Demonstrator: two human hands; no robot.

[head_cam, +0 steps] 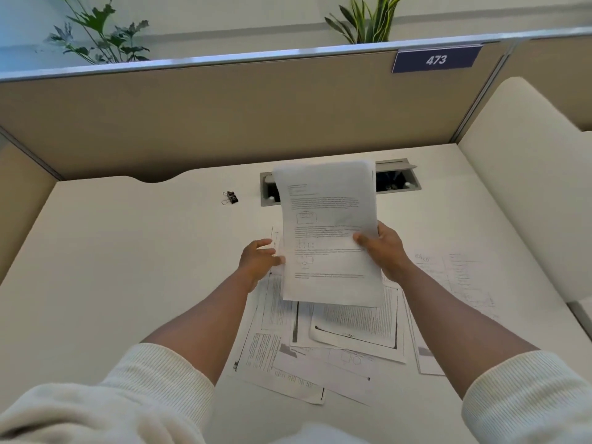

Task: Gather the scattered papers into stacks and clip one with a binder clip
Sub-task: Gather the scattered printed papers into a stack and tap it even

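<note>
I hold a printed stack of papers (pixel 330 232) upright above the white desk (pixel 128 267). My right hand (pixel 382 248) grips its right edge, thumb on the front. My left hand (pixel 259 261) holds the left edge, thumb on the front and fingers behind. Under the held stack lie several scattered printed sheets (pixel 336 341), overlapping at different angles. More sheets (pixel 461 277) lie to the right. A black binder clip (pixel 230 198) sits on the desk at the back left of the papers, apart from both hands.
A grey cable hatch (pixel 397 179) with a raised lid is set in the desk behind the held stack. Tan partition walls (pixel 224 116) close the back and sides. A cream chair back (pixel 528 187) stands at the right.
</note>
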